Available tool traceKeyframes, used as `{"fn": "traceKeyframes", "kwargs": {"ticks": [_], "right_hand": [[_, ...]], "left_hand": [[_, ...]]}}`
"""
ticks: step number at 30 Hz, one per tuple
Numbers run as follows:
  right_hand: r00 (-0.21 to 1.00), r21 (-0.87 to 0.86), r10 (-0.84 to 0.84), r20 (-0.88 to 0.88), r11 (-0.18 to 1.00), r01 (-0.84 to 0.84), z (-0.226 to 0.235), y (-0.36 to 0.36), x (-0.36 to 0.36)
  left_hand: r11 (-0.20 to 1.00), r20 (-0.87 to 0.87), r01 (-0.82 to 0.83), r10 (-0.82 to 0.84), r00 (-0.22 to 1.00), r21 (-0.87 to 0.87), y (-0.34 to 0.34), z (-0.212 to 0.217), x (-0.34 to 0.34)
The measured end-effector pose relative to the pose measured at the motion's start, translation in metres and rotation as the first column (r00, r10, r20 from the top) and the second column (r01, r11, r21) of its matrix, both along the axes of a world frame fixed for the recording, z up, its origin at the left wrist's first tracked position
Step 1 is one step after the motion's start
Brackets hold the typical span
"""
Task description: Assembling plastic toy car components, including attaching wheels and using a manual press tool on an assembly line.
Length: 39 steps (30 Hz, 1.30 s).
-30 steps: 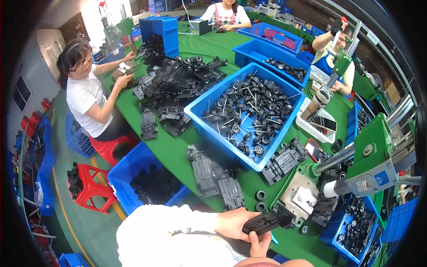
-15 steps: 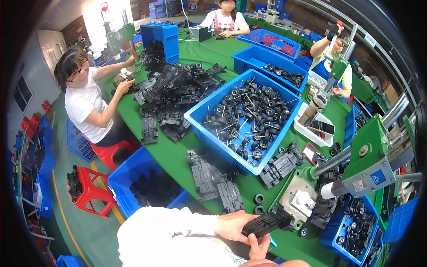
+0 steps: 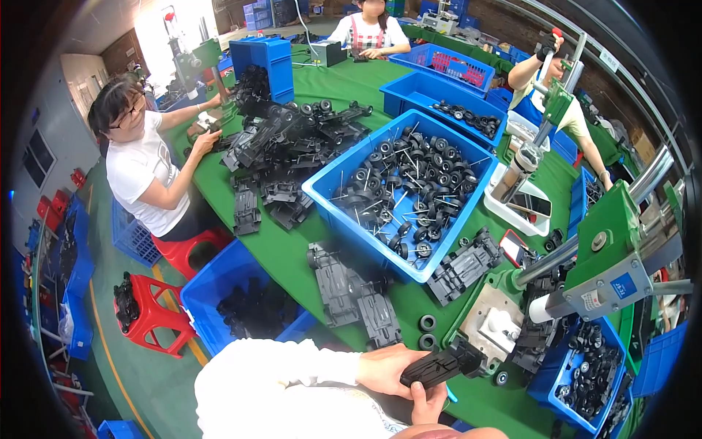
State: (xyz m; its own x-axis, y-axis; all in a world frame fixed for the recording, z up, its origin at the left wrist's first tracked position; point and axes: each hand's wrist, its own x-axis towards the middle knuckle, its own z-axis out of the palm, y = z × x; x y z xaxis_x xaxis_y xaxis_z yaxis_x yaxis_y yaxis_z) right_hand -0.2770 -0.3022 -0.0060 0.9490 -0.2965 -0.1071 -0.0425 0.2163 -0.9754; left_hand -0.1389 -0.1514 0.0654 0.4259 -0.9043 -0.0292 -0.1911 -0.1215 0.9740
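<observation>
A black plastic toy car chassis [image 3: 437,368] is held low in front of me, tilted up to the right, its far end by the press base. My left hand [image 3: 385,369] wraps its near end from the left, the fingers partly hidden behind it. My right hand [image 3: 428,401] grips it from below, thumb on its face. A thin light-blue thing [image 3: 451,395] shows beside the right hand; its kind cannot be made out. Several more chassis [image 3: 335,289] lie on the green tabletop beyond my left hand, and two loose black tyres [image 3: 427,323] lie beyond the held chassis.
A green hand press [image 3: 610,245] stands at the right over a metal plate with a white block [image 3: 503,323]. A large blue bin [image 3: 311,192] of wheels on axles sits mid-table, with a chassis pile [image 3: 289,139] beyond. Co-workers sit left, far and right. A red stool [image 3: 152,311] stands at left.
The co-worker at the right has stretched one arm down toward the bin at the table's right side. My hands and the chassis have barely shifted.
</observation>
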Motion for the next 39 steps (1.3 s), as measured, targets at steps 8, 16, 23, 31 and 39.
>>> {"fn": "traceKeyframes", "kwargs": {"ticks": [8,16,23,31,39], "right_hand": [[0.998,-0.064,-0.032,0.046,0.997,0.035,0.024,0.012,0.012],[0.997,-0.087,-0.041,0.06,0.995,0.046,0.029,0.012,0.012],[0.998,-0.085,0.056,-0.029,0.995,-0.059,0.02,0.005,0.003],[0.99,0.01,-0.128,-0.051,0.992,0.129,0.021,0.004,-0.001],[0.96,-0.045,-0.215,-0.181,0.977,0.21,0.033,0.003,-0.007]], "left_hand": [[0.999,-0.003,-0.035,0.035,0.999,-0.04,-0.004,0.001,-0.002],[0.99,0.027,-0.074,0.078,0.997,-0.117,-0.006,-0.004,-0.005],[0.992,-0.006,-0.004,0.003,1.0,-0.125,0.004,-0.011,-0.007],[0.986,-0.029,-0.023,0.019,0.999,-0.164,0.003,-0.003,-0.013],[0.972,0.069,-0.111,0.128,0.989,-0.207,0.007,-0.008,-0.02]]}}
